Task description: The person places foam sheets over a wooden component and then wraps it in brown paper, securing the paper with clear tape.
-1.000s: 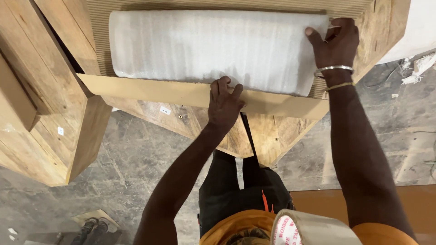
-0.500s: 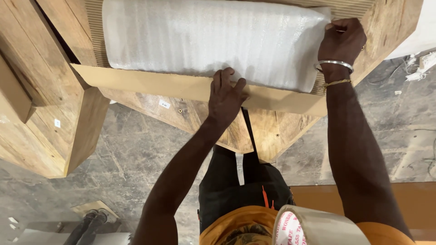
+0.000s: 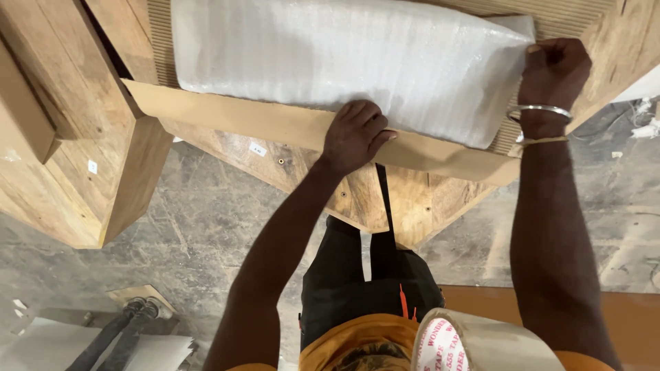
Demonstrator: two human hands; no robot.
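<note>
A long bundle wrapped in white foam sheet [image 3: 344, 62] lies on a brown corrugated cardboard sheet [image 3: 227, 113] on a wooden table. My left hand [image 3: 354, 134] grips the cardboard's near edge, curling it up against the foam bundle. My right hand [image 3: 553, 72], with a metal bangle on the wrist, is closed on the bundle's right end where foam and cardboard meet. A roll of clear packing tape [image 3: 481, 343] sits near my chest at the bottom of the view.
The wooden table [image 3: 385, 199] has an angled front edge. A second wooden block or furniture piece [image 3: 62, 151] stands to the left. Grey concrete floor [image 3: 199, 240] lies below, with white sheets [image 3: 55, 343] at bottom left.
The view has shifted so the bundle sits higher and nearer. My left hand has curled tighter on the cardboard edge; my right hand has closed on the bundle's end.
</note>
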